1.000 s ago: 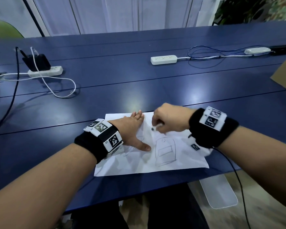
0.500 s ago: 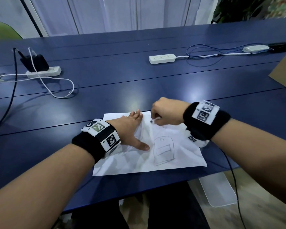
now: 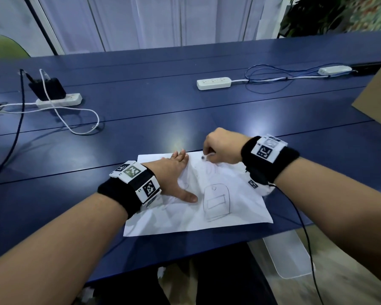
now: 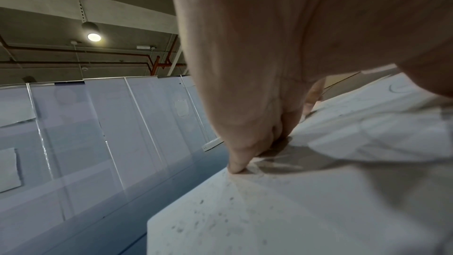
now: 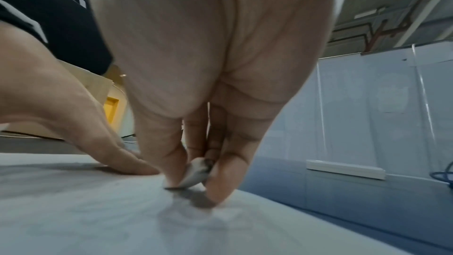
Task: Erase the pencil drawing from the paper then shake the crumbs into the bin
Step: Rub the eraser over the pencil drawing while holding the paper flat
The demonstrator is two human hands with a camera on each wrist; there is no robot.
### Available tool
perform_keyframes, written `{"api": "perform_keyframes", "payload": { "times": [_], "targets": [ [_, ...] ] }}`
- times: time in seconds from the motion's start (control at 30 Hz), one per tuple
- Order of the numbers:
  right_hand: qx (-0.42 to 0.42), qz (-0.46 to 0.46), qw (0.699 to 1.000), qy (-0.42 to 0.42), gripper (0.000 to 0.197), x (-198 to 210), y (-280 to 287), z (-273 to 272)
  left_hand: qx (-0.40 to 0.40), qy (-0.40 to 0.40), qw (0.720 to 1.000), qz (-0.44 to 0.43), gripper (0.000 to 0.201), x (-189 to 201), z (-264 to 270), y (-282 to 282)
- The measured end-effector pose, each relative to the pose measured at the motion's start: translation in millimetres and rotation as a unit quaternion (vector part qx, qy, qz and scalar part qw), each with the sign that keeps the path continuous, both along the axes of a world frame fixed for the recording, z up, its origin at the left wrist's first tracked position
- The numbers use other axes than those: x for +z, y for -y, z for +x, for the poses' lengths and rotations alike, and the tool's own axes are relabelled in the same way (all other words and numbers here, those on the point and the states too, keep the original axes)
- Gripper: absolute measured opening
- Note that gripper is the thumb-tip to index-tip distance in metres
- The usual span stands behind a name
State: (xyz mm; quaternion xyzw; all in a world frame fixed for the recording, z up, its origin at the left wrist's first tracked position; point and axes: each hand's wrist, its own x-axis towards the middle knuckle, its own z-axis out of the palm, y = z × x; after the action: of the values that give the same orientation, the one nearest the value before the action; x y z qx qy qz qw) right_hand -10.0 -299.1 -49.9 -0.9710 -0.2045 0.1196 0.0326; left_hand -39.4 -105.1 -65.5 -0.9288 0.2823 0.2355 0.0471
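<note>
No readable text; wristband [image 3: 139,181] markers carry only black-white square codes

Paper [image 3: 185,219]: white, matt, creased, speckled with grey crumbs in the left wrist view. Worktop [image 3: 141,119]: dark blue, smooth, semi-gloss with light reflections. Eraser [image 5: 196,174]: white, rubbery, worn and smudged grey. Wristbands [image 3: 117,194]: black knitted cloth. Power strip [image 3: 213,83]: white smooth plastic.

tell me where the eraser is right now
The eraser is pinched in the right hand, touching the far edge of the paper, just right of the left hand's fingertips in the head view.
</note>
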Motion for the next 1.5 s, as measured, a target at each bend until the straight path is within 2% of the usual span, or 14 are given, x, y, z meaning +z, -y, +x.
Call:
{"api": "perform_keyframes", "payload": {
  "times": [0.13, 0.27, 0.43, 0.53, 0.7, 0.9, 1.03, 1.13, 1.37, 1.5],
  "targets": [
    [0.04, 0.021, 0.998, -0.036, 0.024, -2.1, 3.0, -11.0, 0.003, -0.004, 1.0, -0.006, 0.13, -0.6, 0.8, -0.4],
    [0.091, 0.024, 0.993, -0.071, 0.021, -3.4, 7.2, -35.9, 0.001, -0.009, 1.0, -0.007, 0.13, -1.2, 0.9, -0.6],
    [0.032, 0.019, 0.999, -0.002, 0.022, -3.5, 1.8, 0.4, 0.006, -0.008, 1.0, -0.008, 0.129, 0.4, -0.5, 0.0],
    [0.042, 0.007, 0.999, 0.016, 0.021, -5.7, 2.7, 1.8, 0.01, -0.007, 1.0, -0.009, 0.13, -0.1, -0.3, -0.2],
    [0.079, 0.046, 0.994, -0.055, 0.022, -10.0, 15.0, -29.1, 0.003, -0.015, 1.0, -0.009, 0.129, 1.3, -0.2, 0.6],
    [0.01, 0.056, 0.998, 0.004, 0.021, -6.0, 6.3, 12.5, 0.009, -0.013, 1.0, -0.002, 0.129, 0.2, -0.4, 1.6],
    [0.038, 0.057, 0.998, 0.007, 0.019, -5.9, 4.5, 6.0, 0.012, -0.013, 1.0, -0.006, 0.129, 1.3, -0.7, 1.5],
    [0.067, 0.065, 0.995, -0.038, 0.021, -8.7, 7.6, -14.6, 0.012, -0.019, 1.0, -0.013, 0.131, 0.8, 0.3, 0.5],
    [0.009, 0.054, 0.998, 0.007, 0.019, -6.9, -0.4, 18.4, 0.009, -0.012, 1.0, -0.002, 0.13, 1.1, -0.9, 0.6],
    [0.061, 0.037, 0.997, -0.031, 0.02, -5.2, 3.9, -1.2, 0.011, -0.014, 1.0, -0.006, 0.132, 0.5, 0.2, 1.6]
  ]
}}
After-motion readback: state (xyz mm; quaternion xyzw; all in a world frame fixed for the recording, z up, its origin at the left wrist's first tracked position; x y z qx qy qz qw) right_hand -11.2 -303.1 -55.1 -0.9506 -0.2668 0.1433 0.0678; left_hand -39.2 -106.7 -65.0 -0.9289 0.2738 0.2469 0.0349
